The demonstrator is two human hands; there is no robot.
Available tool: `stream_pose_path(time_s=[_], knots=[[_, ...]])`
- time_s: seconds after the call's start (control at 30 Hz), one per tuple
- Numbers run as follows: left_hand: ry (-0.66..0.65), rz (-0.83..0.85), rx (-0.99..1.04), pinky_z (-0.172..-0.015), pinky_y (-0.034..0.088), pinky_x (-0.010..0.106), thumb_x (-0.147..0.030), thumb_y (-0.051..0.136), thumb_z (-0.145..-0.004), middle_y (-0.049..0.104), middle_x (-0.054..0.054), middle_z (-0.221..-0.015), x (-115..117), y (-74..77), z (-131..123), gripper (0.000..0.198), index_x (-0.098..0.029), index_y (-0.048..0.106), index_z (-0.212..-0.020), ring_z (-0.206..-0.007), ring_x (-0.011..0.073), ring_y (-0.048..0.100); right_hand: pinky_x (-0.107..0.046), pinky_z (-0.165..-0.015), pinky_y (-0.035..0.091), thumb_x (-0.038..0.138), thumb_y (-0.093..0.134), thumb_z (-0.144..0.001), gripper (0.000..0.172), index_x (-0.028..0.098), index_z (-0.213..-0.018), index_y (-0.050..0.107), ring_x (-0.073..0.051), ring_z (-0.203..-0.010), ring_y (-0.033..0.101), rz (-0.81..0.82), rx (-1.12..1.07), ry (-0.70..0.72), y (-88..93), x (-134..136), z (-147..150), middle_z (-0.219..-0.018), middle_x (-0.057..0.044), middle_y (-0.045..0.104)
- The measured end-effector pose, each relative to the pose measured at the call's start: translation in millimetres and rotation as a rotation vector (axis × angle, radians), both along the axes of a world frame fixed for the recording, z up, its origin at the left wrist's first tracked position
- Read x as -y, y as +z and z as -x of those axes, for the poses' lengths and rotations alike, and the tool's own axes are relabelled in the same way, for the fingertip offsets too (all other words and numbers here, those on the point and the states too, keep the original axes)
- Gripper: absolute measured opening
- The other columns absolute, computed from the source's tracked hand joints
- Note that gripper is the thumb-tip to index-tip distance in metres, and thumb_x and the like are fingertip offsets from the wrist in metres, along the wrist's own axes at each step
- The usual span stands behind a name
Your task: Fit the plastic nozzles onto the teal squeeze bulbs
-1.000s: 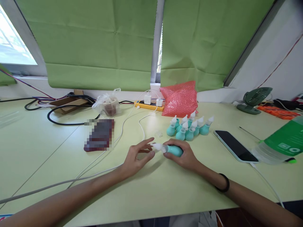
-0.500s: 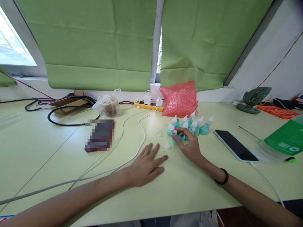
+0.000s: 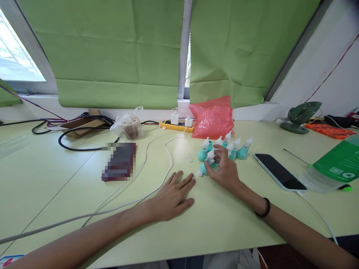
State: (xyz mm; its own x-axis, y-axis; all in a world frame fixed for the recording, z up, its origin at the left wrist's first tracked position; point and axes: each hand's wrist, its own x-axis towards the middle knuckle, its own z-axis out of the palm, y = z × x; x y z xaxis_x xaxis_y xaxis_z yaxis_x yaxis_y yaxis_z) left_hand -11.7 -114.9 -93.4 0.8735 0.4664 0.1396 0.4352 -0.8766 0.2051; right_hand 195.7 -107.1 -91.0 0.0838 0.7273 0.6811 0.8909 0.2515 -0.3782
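Several teal squeeze bulbs with white tips (image 3: 227, 148) stand in a cluster on the pale green table (image 3: 196, 224). My right hand (image 3: 224, 171) rests at the cluster's front, fingers curled round one teal bulb (image 3: 206, 166) at its near left edge. A small loose white tip (image 3: 199, 173) lies on the table just left of that bulb. My left hand (image 3: 174, 195) lies flat on the table with fingers stretched out, holding nothing, a little left of the white tip. A small clear piece (image 3: 188, 159) sits behind it.
A phone (image 3: 279, 172) lies right of the cluster, beside a green-labelled bag (image 3: 333, 164). White charging cables (image 3: 157, 157) run across the table to a yellow power strip (image 3: 176, 125). A pink bubble-wrap bag (image 3: 213, 116), a dark blurred object (image 3: 120, 161), a plastic-wrapped tape roll (image 3: 128, 126) and a small fan (image 3: 300, 116) stand further back.
My right hand carried the teal bulb from the table's middle to the standing cluster and stays on it. My left hand dropped flat on the table; a white tip now lies loose.
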Motion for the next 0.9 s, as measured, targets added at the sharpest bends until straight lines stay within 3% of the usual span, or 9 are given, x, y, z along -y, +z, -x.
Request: stream_pose_path(time_s=[0.27,0.43,0.57,0.63,0.7,0.83,0.9], knots=[[0.076,-0.026,0.128,-0.095,0.029,0.045,-0.029,0.041,-0.079,0.039,0.011,-0.127,-1,-3.9,1,0.048,-0.012,0.035,-0.123,-0.118,0.0289,0.027,-0.037,-0.068,0.045,0.031,0.055,-0.066,0.050,0.015,-0.109,0.036,-0.025,-0.091,0.048,-0.214,0.166,0.027,4.6,0,1,-0.102,-0.013,0.047],[0.041,-0.105,0.249,-0.088,0.040,0.036,-0.018,0.042,-0.079,0.053,0.010,-0.113,-3,-8.3,1,0.032,-0.010,0.049,-0.109,-0.105,0.0232,0.042,-0.044,-0.078,0.040,0.027,0.059,-0.064,0.049,0.016,-0.106,0.037,-0.028,-0.098,0.042,-0.348,0.238,0.058,8.9,3,3,-0.103,-0.013,0.045],[0.003,-0.162,0.398,-0.070,0.048,0.029,-0.016,0.043,-0.080,0.065,0.006,-0.090,-5,-14.1,2,0.018,-0.013,0.059,-0.085,-0.080,0.0181,0.055,-0.047,-0.082,0.037,0.016,0.055,-0.067,0.044,0.023,-0.106,0.035,-0.028,-0.108,0.036,-0.467,0.419,0.300,14.0,12,10,-0.119,-0.011,0.034],[-0.007,-0.184,0.466,-0.063,0.049,0.027,-0.014,0.043,-0.079,0.067,0.006,-0.082,-6,-16.8,3,0.017,-0.013,0.060,-0.077,-0.072,0.0167,0.057,-0.047,-0.084,0.036,0.009,0.048,-0.069,0.042,0.023,-0.106,0.035,-0.029,-0.114,0.030,-0.375,0.558,0.415,16.5,13,21,-0.125,-0.011,0.028],[0.012,-0.166,0.526,-0.058,0.049,0.024,-0.013,0.044,-0.078,0.067,0.006,-0.073,-7,-18.6,4,0.017,-0.013,0.060,-0.074,-0.064,0.0150,0.058,-0.047,-0.085,0.034,0.003,0.042,-0.069,0.045,0.019,-0.110,0.035,-0.030,-0.117,0.025,-0.194,0.664,0.420,18.7,8,36,-0.130,-0.015,0.023],[0.128,-0.063,0.608,-0.052,0.048,0.021,-0.014,0.046,-0.075,0.064,0.004,-0.064,-6,-18.8,6,0.013,-0.014,0.059,-0.075,-0.055,0.0118,0.058,-0.044,-0.083,0.036,-0.001,0.044,-0.065,0.060,0.010,-0.121,0.030,-0.035,-0.114,0.029,0.189,0.764,0.202,23.3,-12,66,-0.131,-0.022,0.020],[0.181,0.005,0.634,-0.054,0.049,0.020,-0.014,0.047,-0.074,0.064,0.003,-0.067,-6,-17.7,6,0.012,-0.014,0.057,-0.080,-0.056,0.0112,0.060,-0.043,-0.077,0.040,0.000,0.045,-0.065,0.053,0.007,-0.117,0.037,-0.036,-0.107,0.039,0.393,0.780,0.108,25.3,-21,76,-0.124,-0.025,0.031]])
